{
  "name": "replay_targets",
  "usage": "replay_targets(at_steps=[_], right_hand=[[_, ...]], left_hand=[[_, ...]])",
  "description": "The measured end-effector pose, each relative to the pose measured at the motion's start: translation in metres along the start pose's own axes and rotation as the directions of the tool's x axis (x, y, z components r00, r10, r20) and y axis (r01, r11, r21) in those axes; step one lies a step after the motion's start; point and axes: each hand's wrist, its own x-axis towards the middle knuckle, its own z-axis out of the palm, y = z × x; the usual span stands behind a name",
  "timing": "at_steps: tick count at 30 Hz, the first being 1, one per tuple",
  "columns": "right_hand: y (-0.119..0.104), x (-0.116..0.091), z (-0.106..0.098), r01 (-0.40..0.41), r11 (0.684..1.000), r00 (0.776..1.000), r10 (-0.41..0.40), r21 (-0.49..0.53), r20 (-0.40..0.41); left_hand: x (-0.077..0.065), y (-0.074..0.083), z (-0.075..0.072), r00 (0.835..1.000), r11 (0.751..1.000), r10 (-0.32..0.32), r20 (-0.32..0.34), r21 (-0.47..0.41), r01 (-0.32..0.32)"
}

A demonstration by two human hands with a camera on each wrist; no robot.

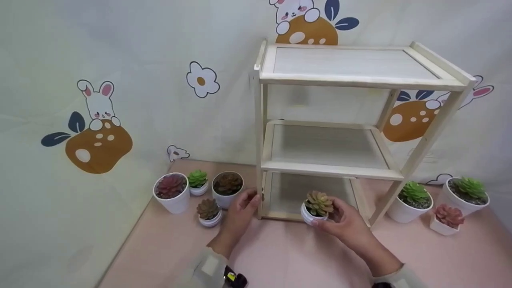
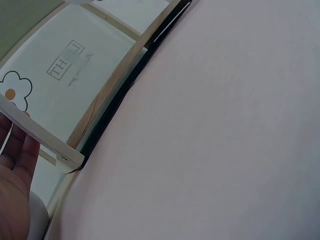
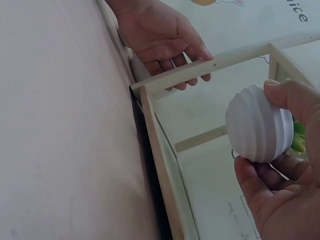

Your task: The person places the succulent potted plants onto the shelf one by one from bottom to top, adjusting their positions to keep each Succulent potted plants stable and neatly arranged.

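**Small potted succulent was held up to the wooden rack**

The right hand held the small plant by its ribbed white pot, fingers and thumb closed around the sides. The pot was at the near edge of the bottom shelf, about midway along; I could not tell whether it touched the wood. The left hand gripped the rack's left near post low down, thumb on one side and fingers on the other.

Left of the rack, on the pink table, stood a dark red succulent, a small green succulent at the far side, a brown succulent and, nearest, a small brownish succulent. On the right, a green succulent stood just beside the rack, with a pink succulent in an angular pot to its right and a bright green succulent beyond that. Rabbits and flowers patterned the pale wall.
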Motion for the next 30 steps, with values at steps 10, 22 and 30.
replay_targets(at_steps=[10, 22, 30], right_hand=[[0.009, 0.012, 0.025, -0.004, 0.999, 1.0, 0.004, -0.044, -0.011], [0.018, 0.026, 0.053, -0.009, 0.995, 1.0, 0.006, -0.096, -0.026], [0.026, 0.035, 0.064, 0.0, 0.992, 1.0, -0.004, -0.129, -0.029]], left_hand=[[0.001, -0.002, -0.001, 1.0, 1.0, 0.003, -0.011, 0.029, -0.002], [0.0, 0.001, 0.001, 0.999, 0.999, 0.046, -0.015, 0.021, -0.045], [-0.001, 0.009, 0.0, 1.0, 1.0, 0.015, 0.006, -0.016, -0.015]])
